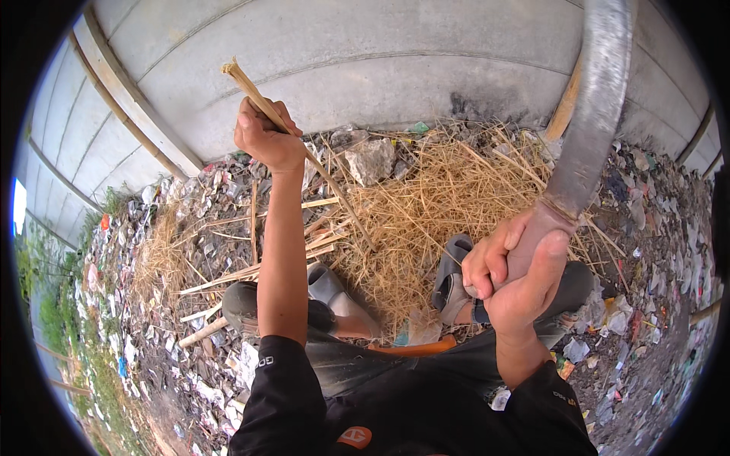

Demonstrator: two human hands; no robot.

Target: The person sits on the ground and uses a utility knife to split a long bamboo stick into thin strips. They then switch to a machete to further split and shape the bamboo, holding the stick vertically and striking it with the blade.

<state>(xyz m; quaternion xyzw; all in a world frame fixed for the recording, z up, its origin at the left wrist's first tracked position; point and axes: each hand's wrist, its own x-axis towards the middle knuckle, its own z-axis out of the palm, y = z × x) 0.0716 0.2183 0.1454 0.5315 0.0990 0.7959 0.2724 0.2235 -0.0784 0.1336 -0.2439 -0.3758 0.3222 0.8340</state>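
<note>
A broad blade [597, 99], its handle [541, 232] clenched in the right hand [515, 275], rises before a grey wall [342, 34] and a heap of straw-coloured strips [433, 197], over which a thin wooden stick [247, 84] slants, grasped by the left hand [268, 143].

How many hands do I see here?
2: the left hand, at upper left, gripping a long stick; the right hand, at right, gripping a curved knife.

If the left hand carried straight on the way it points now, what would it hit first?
Probably the grey concrete panel wall ahead of the left hand; the frayed upper end of the long tan wooden stick it grips might touch first. Depth is unclear here.
</note>
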